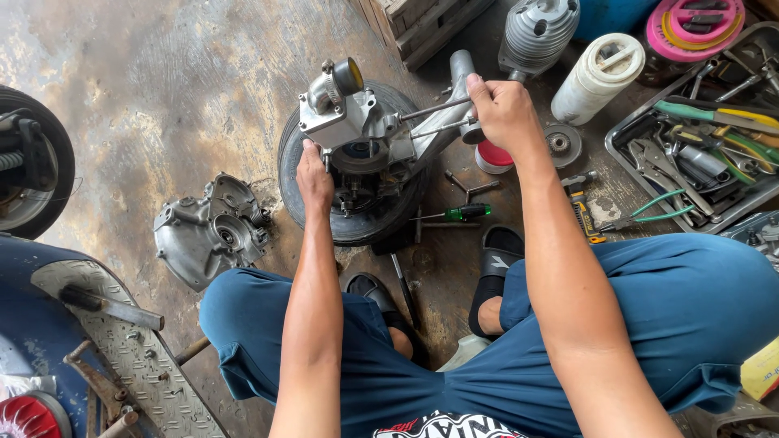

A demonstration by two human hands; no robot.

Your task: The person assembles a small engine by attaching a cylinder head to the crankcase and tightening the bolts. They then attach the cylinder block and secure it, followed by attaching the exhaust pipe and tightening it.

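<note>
On the tyre (357, 219) sits the engine case (357, 134): heavy, rigid, oily metal. Left hand (314, 174) steadies its lower edge, fingers hidden; right hand (503, 109) closed around the studs (434, 113). Hold the solid casting.

One camera only, worn on the head of a person seated low over the concrete floor (162, 81). It faces steeply downward and slightly forward, so the far side of the floor is at the frame top and the wearer's own knees and forearms fill the bottom. Range is close: arm's reach. The engine crankcase (357, 138), resting on a small tyre (357, 227), sits just above frame centre and serves as the landmark. Right of it, at the frame edge, a metal tool tray (649, 174) is cut off. Left of it lies a detached engine cover (207, 231). No second view exists, so no overlap applies.
</note>
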